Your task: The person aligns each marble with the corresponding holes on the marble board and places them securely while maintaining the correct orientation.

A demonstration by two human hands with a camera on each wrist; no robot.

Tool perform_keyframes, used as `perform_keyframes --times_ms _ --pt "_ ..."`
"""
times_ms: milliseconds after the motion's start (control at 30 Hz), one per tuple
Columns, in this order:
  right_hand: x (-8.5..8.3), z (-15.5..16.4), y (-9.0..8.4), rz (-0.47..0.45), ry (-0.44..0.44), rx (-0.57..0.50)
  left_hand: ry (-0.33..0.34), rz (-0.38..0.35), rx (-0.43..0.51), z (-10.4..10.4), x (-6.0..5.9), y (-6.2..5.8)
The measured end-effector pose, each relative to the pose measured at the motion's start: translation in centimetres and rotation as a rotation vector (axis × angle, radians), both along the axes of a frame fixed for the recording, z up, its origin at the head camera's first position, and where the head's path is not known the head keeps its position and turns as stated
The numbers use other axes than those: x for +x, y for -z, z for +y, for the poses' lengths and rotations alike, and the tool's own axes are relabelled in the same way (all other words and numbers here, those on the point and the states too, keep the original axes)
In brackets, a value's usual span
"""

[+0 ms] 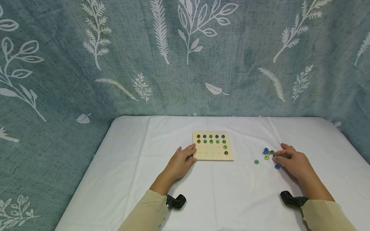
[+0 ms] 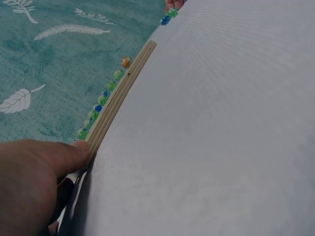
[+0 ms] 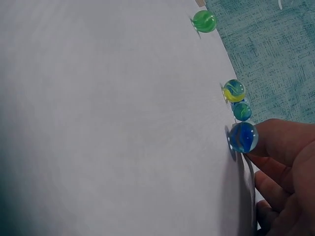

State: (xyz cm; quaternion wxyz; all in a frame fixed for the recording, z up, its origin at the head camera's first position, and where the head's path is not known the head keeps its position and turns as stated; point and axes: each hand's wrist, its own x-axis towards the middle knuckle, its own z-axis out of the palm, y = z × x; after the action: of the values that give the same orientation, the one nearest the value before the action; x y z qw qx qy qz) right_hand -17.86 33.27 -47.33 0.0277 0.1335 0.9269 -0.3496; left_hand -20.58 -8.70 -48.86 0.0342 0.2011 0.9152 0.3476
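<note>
Right, right hand resting on the worktop among loose marbles, fingers curled over part of the cluster; no clear grip on any marble, fingertips hidden from the head view. Right wrist view: blue marble touching a fingertip, teal marble and yellow-green marble just beyond, green marble further out near the frame top. Can't tell how many marbles sit under the palm.

Left hand flat and relaxed, fingers straight, fingertips against the near-left corner of the wooden board. Left wrist view: thumb pressed at the board's edge, rest of the hand cut off by the frame.

Board lying flat at worktop centre, nearly square, slightly wider than deep, long axis left-right, edges roughly parallel to the worktop's front edge. Far two rows filled with marbles, plus two more down the right column; remaining holes faint, hard to count. Left wrist view gives only the board's layered side edge, with marble tops poking above it.

Black wrist mounts partly hidden by the beige sleeves. Leaf-print curtain behind the worktop.
</note>
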Motion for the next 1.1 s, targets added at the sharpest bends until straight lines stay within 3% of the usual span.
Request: perform_keyframes --times_ms 567,867,1100 --pt "-0.1 0.0 -0.1 -0.015 0.022 0.02 0.008 -0.001 0.009 -0.2 0.0 -0.2" --pt "-0.1 -1.2 -1.1 -0.011 0.171 -0.198 0.004 -0.014 0.014 -0.1 0.0 -0.1" --pt "-0.8 -6.6 -3.1 0.092 0.024 -0.222 0.0 -0.015 0.016 -0.1 0.1 -0.2"
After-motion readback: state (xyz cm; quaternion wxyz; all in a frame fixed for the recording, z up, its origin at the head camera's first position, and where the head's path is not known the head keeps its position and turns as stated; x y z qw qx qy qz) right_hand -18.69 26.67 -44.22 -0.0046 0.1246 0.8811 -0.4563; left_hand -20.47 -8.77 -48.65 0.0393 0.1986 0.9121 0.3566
